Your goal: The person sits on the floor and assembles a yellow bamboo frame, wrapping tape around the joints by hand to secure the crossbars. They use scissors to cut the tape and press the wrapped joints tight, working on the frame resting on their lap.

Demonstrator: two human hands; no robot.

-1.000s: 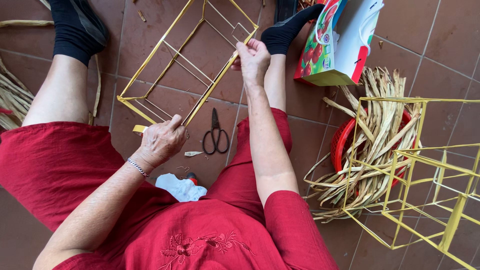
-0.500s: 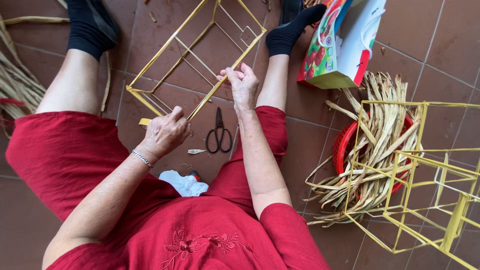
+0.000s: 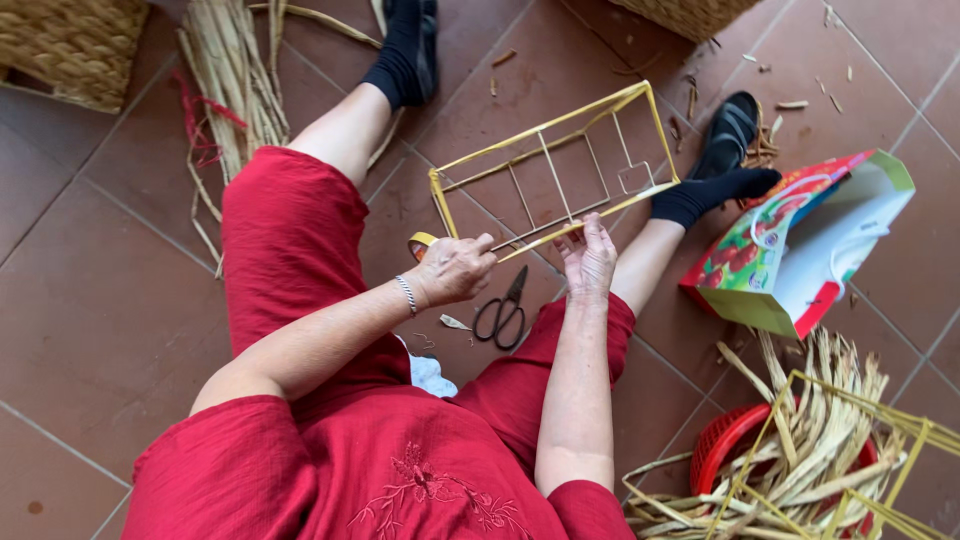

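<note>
Head view: person sits on the tiled floor (image 3: pixel 90 300), legs spread, with a yellow wire frame (image 3: pixel 560 165) held between the knees, far edge resting on the tiles, near edge lifted. Left hand (image 3: pixel 455 268) has its fingers closed round the near rail by the corner, where a loop of yellow tape (image 3: pixel 420 243) hangs. Right hand (image 3: pixel 588 258) pinches the same rail further along, fingers together on it. The frame looks light, open and rigid, thin rods likely to flex or bend if squeezed mid-span; corners and the wrapped rail seem the safest holds, and the wrap should give some grip. Black scissors (image 3: pixel 502 315) lie on the floor just below the hands. Dried reeds (image 3: pixel 800 450) fill a red basket (image 3: pixel 725 440) at the right, near a coloured paper bag (image 3: pixel 800 250).
</note>
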